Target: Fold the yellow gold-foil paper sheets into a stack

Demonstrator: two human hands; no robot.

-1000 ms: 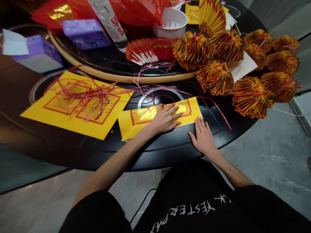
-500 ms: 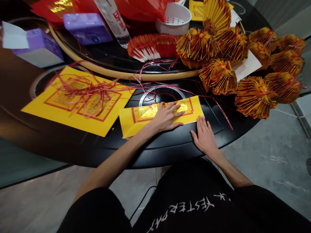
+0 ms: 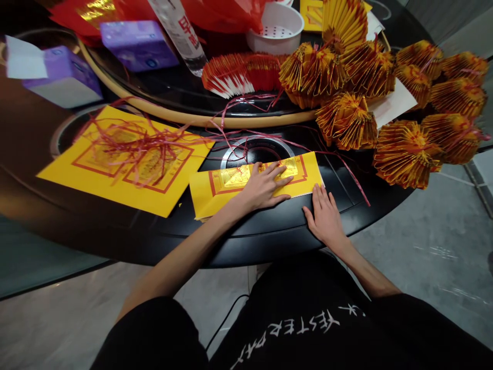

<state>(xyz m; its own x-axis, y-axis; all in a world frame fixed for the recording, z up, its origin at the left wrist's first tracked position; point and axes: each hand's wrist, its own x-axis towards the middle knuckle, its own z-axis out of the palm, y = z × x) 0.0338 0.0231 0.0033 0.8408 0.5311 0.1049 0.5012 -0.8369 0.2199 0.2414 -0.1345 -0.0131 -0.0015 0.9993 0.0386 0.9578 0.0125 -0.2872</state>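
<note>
A folded yellow paper sheet (image 3: pixel 215 192) with a red border and gold foil lies at the near edge of the black round table (image 3: pixel 127 239). My left hand (image 3: pixel 264 186) lies flat on its middle, fingers spread and pointing right. My right hand (image 3: pixel 325 216) rests flat on the table just below the sheet's right corner, its fingertips touching the paper's lower edge.
A larger yellow sheet (image 3: pixel 77 174) with tangled red strings (image 3: pixel 134 141) lies to the left. Several folded yellow-and-red paper fans (image 3: pixel 404 151) are piled at the right. On the turntable stand a white bowl (image 3: pixel 275 28), a bottle (image 3: pixel 179 28), purple tissue packs (image 3: pixel 136 43) and a red fan (image 3: pixel 234 74).
</note>
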